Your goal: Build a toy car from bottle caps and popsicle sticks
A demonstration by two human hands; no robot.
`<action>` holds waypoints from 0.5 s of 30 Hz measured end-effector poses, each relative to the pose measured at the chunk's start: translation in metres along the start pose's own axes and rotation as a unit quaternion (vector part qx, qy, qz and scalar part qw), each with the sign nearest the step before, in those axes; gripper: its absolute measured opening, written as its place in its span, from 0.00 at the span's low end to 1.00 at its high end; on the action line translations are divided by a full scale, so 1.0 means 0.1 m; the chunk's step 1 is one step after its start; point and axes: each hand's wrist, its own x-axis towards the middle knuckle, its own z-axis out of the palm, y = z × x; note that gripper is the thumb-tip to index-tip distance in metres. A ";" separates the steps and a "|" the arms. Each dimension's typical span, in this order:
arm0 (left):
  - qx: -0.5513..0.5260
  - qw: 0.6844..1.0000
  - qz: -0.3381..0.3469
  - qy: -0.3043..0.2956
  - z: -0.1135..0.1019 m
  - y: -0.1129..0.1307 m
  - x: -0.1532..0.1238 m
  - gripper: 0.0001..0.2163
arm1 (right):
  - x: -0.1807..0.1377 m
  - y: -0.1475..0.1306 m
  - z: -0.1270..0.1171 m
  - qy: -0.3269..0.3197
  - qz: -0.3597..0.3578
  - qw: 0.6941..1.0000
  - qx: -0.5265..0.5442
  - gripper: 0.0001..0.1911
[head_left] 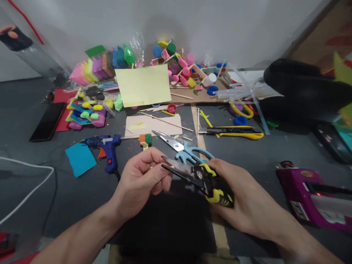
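My right hand (242,200) grips the black and yellow handles of a pair of cutters (202,179), whose blades point left and stand slightly apart. My left hand (144,176) is pinched at the blade tips, holding something small that I cannot make out. Just behind the cutters lies a pair of blue-handled scissors (181,148) on the dark mat.
A blue glue gun (106,146), a blue paper square (80,158), a yellow sheet (143,86), a yellow utility knife (233,131) and a phone (48,121) lie around. Coloured foam pieces (176,66) pile at the back. A purple device (313,198) sits right.
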 end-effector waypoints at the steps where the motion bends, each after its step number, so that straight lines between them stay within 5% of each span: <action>1: -0.002 1.000 -0.002 0.000 0.00 0.00 0.00 0.14 | 0.00 0.00 0.00 0.000 -0.001 1.000 -0.008 0.09; 10: -0.016 0.999 0.016 -0.028 -0.02 -0.01 -0.01 0.10 | -0.03 0.04 0.00 0.047 -0.007 0.998 -0.050 0.04; 15: -0.022 0.999 0.019 -0.040 -0.03 -0.02 -0.01 0.10 | -0.01 0.04 -0.02 0.033 0.010 0.999 -0.012 0.12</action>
